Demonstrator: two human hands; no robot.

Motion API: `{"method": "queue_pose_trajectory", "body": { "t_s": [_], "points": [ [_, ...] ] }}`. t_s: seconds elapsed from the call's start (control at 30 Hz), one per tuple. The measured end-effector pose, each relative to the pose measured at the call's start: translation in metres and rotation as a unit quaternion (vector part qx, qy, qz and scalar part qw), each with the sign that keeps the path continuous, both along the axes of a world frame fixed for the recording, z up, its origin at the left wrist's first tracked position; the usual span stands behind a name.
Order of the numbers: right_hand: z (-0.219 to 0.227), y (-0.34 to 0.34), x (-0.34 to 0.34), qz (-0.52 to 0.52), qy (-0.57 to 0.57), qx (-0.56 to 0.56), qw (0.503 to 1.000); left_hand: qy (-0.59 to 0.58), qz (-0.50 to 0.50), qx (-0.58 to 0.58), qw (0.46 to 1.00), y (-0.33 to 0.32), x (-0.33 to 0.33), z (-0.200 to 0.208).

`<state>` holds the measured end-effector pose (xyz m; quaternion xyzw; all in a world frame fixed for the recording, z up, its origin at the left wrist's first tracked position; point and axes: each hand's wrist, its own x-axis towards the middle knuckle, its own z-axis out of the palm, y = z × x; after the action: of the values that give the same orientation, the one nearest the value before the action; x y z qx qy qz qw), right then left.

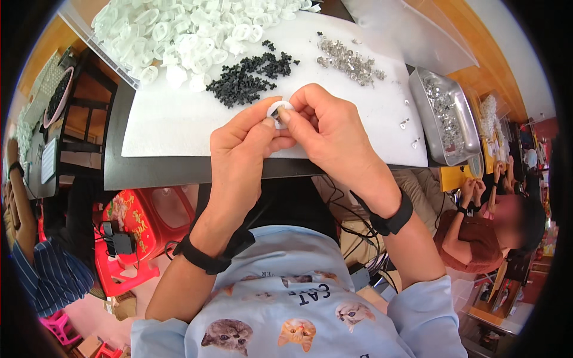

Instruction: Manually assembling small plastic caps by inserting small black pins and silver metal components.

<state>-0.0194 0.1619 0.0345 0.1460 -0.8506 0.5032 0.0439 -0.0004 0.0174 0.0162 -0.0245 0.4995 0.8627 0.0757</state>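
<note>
My left hand (243, 135) and my right hand (334, 126) meet over the near middle of a white sheet (173, 134). Both are closed, pinching a small round white plastic part (277, 107) between thumbs and fingertips. Something dark shows in its centre, mostly covered by my thumbs. Just beyond my left hand lies a pile of small black plastic pieces (242, 82). Farther back on the left, clear-white round plastic parts (179, 36) are heaped up. Small shiny metal pieces (352, 61) lie scattered beyond my right hand.
A metal tray (422, 89) holding more metal bits stands right of the sheet. Behind it leans a translucent plastic sheet or bin (412, 30). Red stools (149, 221) stand at lower left. Other people sit on the left (51, 262) and right (474, 238). Cables (364, 244) hang below the table.
</note>
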Motion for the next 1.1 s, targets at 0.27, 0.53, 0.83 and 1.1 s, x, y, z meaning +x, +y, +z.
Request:
{"method": "queue_pose_trajectory", "body": {
  "t_s": [0.27, 0.53, 0.83, 1.1],
  "points": [
    [0.008, -0.005, 0.009, -0.013, 0.129, 0.159, 0.979, 0.079, 0.001, -0.121, 0.99, 0.002, 0.003, -0.01],
    [0.008, -0.007, 0.007, -0.014, 0.154, 0.188, 0.97, 0.082, 0.012, -0.156, 0.984, 0.006, 0.002, -0.007],
    [0.031, 0.011, 0.002, 0.064, -0.003, 0.095, 0.993, 0.056, -0.019, -0.104, 0.993, 0.004, 0.006, -0.002],
    [0.126, 0.103, -0.067, -0.143, 0.013, -0.032, 0.989, 0.045, -0.046, -0.082, 0.995, 0.0, 0.008, 0.001]
  ]
}}
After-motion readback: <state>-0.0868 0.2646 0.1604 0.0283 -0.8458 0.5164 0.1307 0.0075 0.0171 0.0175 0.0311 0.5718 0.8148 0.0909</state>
